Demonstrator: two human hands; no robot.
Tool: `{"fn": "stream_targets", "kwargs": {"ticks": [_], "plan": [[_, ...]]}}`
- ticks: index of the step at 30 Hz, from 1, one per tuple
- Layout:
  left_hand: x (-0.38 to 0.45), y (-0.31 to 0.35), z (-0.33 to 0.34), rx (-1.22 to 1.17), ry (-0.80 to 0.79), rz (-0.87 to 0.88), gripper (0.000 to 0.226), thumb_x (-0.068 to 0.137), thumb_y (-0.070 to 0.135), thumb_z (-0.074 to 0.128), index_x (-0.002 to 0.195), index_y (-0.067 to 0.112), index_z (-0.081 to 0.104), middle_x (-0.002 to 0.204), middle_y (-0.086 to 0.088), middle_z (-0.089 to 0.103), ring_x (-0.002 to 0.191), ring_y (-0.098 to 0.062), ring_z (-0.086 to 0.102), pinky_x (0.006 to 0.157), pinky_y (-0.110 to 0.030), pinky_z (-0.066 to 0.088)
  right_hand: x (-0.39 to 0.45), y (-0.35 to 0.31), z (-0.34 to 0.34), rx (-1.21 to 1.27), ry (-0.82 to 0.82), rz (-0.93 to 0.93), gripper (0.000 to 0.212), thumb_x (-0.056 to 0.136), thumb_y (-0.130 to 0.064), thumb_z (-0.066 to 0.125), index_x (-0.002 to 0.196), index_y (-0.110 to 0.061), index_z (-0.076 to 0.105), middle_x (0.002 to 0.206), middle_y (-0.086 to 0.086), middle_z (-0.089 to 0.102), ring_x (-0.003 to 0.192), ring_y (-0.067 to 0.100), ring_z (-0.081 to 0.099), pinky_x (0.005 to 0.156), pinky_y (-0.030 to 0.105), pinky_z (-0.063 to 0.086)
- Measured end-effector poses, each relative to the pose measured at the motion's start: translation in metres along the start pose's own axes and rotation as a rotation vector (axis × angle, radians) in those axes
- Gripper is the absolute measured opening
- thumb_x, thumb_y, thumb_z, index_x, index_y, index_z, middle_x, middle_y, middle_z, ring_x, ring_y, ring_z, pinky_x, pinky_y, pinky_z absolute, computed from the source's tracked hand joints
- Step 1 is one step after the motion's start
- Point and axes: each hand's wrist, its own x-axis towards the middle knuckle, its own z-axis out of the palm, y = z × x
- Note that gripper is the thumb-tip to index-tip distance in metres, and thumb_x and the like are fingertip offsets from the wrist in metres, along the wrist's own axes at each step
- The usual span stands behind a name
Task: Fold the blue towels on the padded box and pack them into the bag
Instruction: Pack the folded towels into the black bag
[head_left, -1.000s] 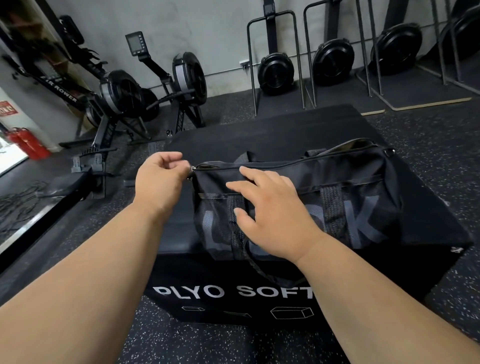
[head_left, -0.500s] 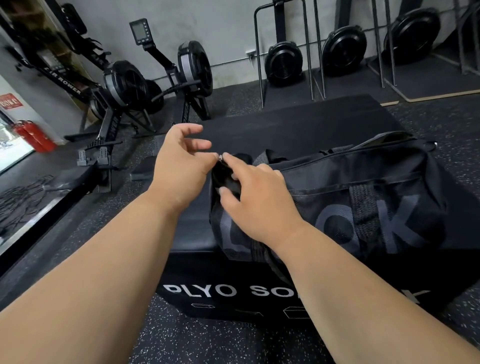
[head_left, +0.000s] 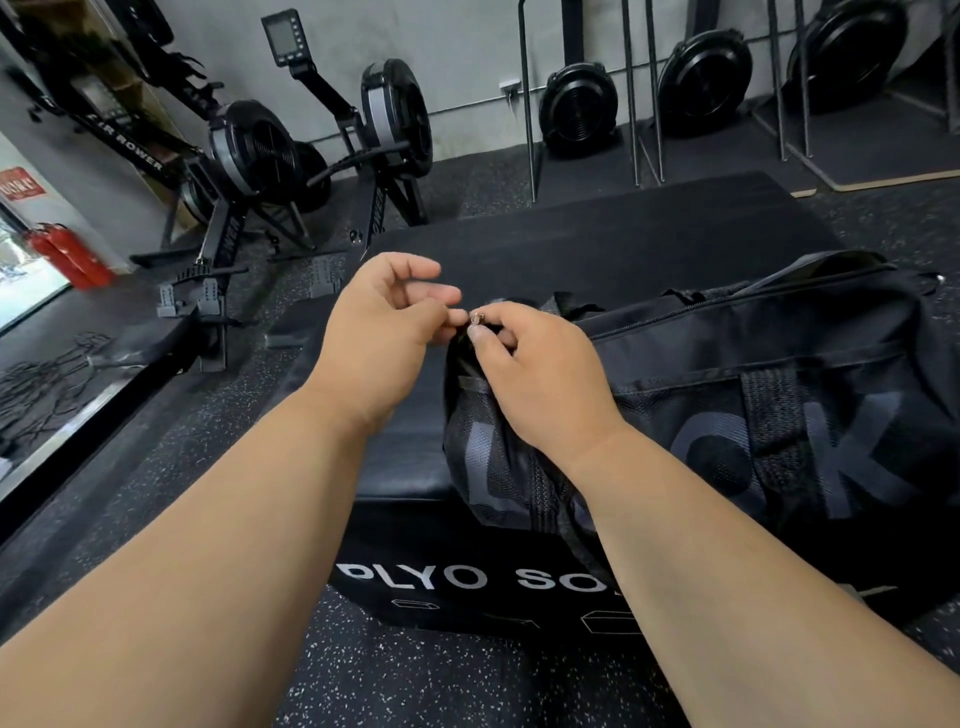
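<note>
Shifted rightward, black bag (head_left: 753, 395) zipped nearly closed; both hands (head_left: 540, 374) pinch its zipper pull (head_left: 476, 318).

Even, dim indoor light; daylight glare at left edge of frame. Wide-angle bending toward edges. Slight softness throughout; shadows faint.

Support: black padded box (head_left: 405, 467), white lettering "PLYO SO…" on its near face.
On box: black bag (head_left: 753, 415), towards the right side, zip along its top.
Under box: dark speckled floor (head_left: 395, 675).
Behind box: black mat (head_left: 623, 228) on the floor.
</note>
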Motion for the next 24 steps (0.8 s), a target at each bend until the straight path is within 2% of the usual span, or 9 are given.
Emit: {"fn": "stream_targets", "kwargs": {"ticks": [2, 5, 7, 10, 12, 15, 18, 21, 24], "plan": [[0.003, -0.011, -0.002, 0.13, 0.048, -0.008, 0.03, 0.095, -0.001, 0.065, 0.112, 0.024, 0.065, 0.105, 0.004, 0.072, 0.095, -0.006, 0.068, 0.085, -0.02, 0.052, -0.002, 0.0, 0.001, 0.017, 0.01, 0.012, 0.02, 0.104, -0.036, 0.054, 0.103, -0.032, 0.073, 0.06, -0.02, 0.056, 0.069, 0.005, 0.057, 0.062, 0.023, 0.037], [0.001, -0.019, 0.0, 0.239, -0.063, -0.088, 0.021, 0.1, 0.017, 0.067, 0.119, 0.026, 0.073, 0.115, 0.012, 0.072, 0.106, 0.001, 0.065, 0.093, -0.014, 0.045, -0.003, 0.0, 0.0, 0.027, 0.034, 0.027, 0.022, 0.104, -0.031, 0.053, 0.093, -0.029, 0.071, 0.067, -0.017, 0.06, 0.074, 0.005, 0.059, 0.065, 0.024, 0.04], [-0.003, -0.021, 0.0, 0.265, -0.155, -0.098, 0.02, 0.103, 0.028, 0.061, 0.11, 0.021, 0.078, 0.109, 0.014, 0.075, 0.103, -0.001, 0.066, 0.093, -0.021, 0.047, -0.002, 0.0, -0.002, 0.054, 0.035, 0.015, 0.021, 0.104, -0.029, 0.055, 0.09, -0.028, 0.071, 0.067, -0.016, 0.061, 0.074, 0.004, 0.06, 0.066, 0.023, 0.043], [-0.006, -0.022, -0.004, 0.307, -0.184, -0.074, 0.041, 0.098, 0.052, 0.057, 0.093, 0.013, 0.069, 0.088, 0.011, 0.064, 0.087, -0.008, 0.056, 0.086, -0.037, 0.046, 0.0, 0.001, -0.003, 0.123, 0.002, 0.037, 0.019, 0.103, -0.028, 0.06, 0.089, -0.028, 0.072, 0.074, -0.013, 0.069, 0.078, 0.005, 0.065, 0.074, 0.028, 0.052], [-0.009, -0.024, -0.006, 0.295, -0.151, -0.064, 0.028, 0.097, 0.048, 0.066, 0.09, 0.021, 0.071, 0.087, 0.009, 0.068, 0.085, -0.008, 0.058, 0.087, -0.038, 0.051, 0.0, 0.002, -0.002, 0.183, -0.002, 0.075, 0.015, 0.1, -0.026, 0.064, 0.089, -0.029, 0.074, 0.078, -0.012, 0.071, 0.077, 0.006, 0.066, 0.075, 0.032, 0.055], [-0.012, -0.026, -0.007, 0.323, -0.118, -0.046, 0.016, 0.098, 0.036, 0.07, 0.09, 0.022, 0.074, 0.085, 0.008, 0.071, 0.08, -0.007, 0.06, 0.086, -0.037, 0.054, -0.001, 0.002, -0.002, 0.249, 0.019, 0.107, 0.014, 0.096, -0.02, 0.068, 0.09, -0.031, 0.072, 0.081, -0.01, 0.071, 0.073, 0.006, 0.065, 0.075, 0.033, 0.057], [-0.015, -0.027, -0.003, 0.346, -0.034, -0.047, 0.019, 0.097, 0.034, 0.07, 0.085, 0.019, 0.072, 0.077, 0.008, 0.067, 0.074, -0.009, 0.057, 0.079, -0.036, 0.053, -0.003, -0.002, -0.005, 0.257, 0.062, 0.11, 0.019, 0.095, -0.015, 0.066, 0.089, -0.032, 0.069, 0.077, -0.012, 0.068, 0.067, 0.007, 0.061, 0.07, 0.031, 0.053], [-0.018, -0.026, -0.002, 0.321, 0.071, -0.071, 0.024, 0.095, 0.035, 0.067, 0.082, 0.015, 0.069, 0.075, 0.008, 0.064, 0.073, -0.011, 0.055, 0.075, -0.035, 0.049, -0.007, -0.007, -0.009, 0.209, 0.07, 0.093, 0.023, 0.095, -0.01, 0.058, 0.088, -0.03, 0.068, 0.07, -0.01, 0.064, 0.06, 0.012, 0.057, 0.065, 0.034, 0.05], [-0.019, -0.027, -0.01, 0.236, 0.157, -0.118, 0.035, 0.084, 0.04, 0.063, 0.074, 0.007, 0.056, 0.072, 0.004, 0.054, 0.074, -0.016, 0.046, 0.073, -0.039, 0.043, -0.009, -0.009, -0.02, 0.115, 0.122, 0.066, 0.026, 0.092, -0.008, 0.053, 0.087, -0.028, 0.068, 0.062, -0.008, 0.059, 0.064, 0.012, 0.056, 0.065, 0.031, 0.046]]}}
